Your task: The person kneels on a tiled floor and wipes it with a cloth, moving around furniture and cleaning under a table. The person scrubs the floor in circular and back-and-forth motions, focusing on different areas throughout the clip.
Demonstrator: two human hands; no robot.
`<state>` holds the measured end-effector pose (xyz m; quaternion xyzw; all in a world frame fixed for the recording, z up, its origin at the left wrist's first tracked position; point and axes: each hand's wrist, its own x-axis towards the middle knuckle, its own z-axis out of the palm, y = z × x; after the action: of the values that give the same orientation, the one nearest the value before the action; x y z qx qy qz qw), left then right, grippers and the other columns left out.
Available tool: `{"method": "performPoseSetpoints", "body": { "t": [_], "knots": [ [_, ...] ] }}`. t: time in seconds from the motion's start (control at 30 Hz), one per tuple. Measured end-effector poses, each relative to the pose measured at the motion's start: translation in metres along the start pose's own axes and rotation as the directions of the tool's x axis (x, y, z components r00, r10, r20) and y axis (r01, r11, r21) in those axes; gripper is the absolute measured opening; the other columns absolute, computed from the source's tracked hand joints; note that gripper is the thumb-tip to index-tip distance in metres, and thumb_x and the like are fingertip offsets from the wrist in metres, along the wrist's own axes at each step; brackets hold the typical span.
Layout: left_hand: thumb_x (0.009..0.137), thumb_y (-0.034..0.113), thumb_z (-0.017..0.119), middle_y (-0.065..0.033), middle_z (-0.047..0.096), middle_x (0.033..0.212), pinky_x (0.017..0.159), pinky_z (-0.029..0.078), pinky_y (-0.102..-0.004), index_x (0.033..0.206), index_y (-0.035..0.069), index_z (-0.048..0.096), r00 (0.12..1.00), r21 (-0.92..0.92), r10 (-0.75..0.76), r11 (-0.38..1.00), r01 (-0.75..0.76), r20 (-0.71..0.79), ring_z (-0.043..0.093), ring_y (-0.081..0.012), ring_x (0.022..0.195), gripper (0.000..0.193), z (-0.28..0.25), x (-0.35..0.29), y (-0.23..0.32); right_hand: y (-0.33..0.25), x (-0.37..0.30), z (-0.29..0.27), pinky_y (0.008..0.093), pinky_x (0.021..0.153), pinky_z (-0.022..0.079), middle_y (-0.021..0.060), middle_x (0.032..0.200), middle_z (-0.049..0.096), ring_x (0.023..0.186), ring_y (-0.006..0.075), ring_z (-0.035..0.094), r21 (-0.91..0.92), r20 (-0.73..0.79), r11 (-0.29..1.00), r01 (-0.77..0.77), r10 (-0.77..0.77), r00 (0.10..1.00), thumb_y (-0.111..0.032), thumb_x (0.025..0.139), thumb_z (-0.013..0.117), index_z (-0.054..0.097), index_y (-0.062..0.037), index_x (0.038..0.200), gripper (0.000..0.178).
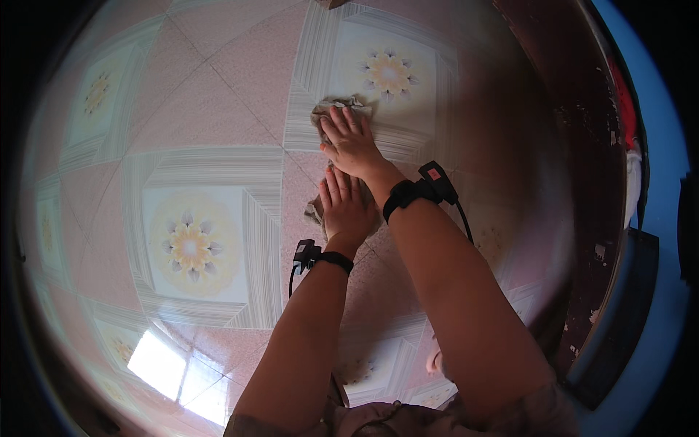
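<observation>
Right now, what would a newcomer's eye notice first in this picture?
Near the centre, the right hand lies ahead of the left hand, both with fingers on crumpled greyish cloth. Left of them, a floor tile bears a yellow flower pattern; at lower left, white glare shines.

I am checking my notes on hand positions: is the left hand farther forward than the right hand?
No, the right hand, on a crumpled cloth, lies farther forward in the view than the left hand.
</observation>
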<state>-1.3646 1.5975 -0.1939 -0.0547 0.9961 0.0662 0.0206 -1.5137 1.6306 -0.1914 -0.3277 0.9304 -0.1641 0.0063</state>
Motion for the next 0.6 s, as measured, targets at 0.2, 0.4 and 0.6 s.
{"method": "performPoseSetpoints", "body": {
  "t": [0.2,0.4,0.6],
  "knots": [
    [0.1,0.055,0.045,-0.0264,0.012,0.17,0.127,0.003,-0.0577,0.162,0.004,0.028,0.983,0.002,-0.051,0.999,0.051,0.178,0.005,-0.0429,0.159,0.082,-0.011,-0.011,0.004,0.007,-0.006,-0.008,0.058,0.126,0.009,0.0069,0.171,0.024,0.159,0.031,0.015,0.0,0.034,0.986,0.169,-0.169,0.985,-0.045,0.099,0.058,0.043,-0.018,0.157,0.066],
    [0.101,0.053,0.039,-0.031,0.01,0.168,0.126,0.001,-0.0589,0.162,-0.001,0.021,0.969,0.03,-0.239,0.97,0.241,-0.062,0.002,-0.0478,0.157,0.084,-0.011,0.06,0.005,-0.002,0.079,0.007,0.0561,0.127,0.004,0.006,0.17,0.026,0.159,0.0272,0.013,-0.043,-0.117,0.932,0.359,-0.362,0.925,-0.045,0.102,0.054,0.043,-0.0173,0.157,0.063],
    [0.1,0.053,0.042,-0.0332,0.011,0.167,0.125,0.002,-0.0589,0.162,-0.002,0.02,0.913,0.159,-0.393,0.9,0.406,-0.111,0.002,-0.0492,0.157,0.086,-0.025,0.167,-0.026,-0.001,0.195,0.001,0.0546,0.127,0.004,0.0019,0.17,0.029,0.159,0.0234,0.015,0.054,-0.07,0.899,0.434,-0.43,0.9,-0.045,0.104,0.049,0.044,-0.0186,0.157,0.059]
  ]
}}
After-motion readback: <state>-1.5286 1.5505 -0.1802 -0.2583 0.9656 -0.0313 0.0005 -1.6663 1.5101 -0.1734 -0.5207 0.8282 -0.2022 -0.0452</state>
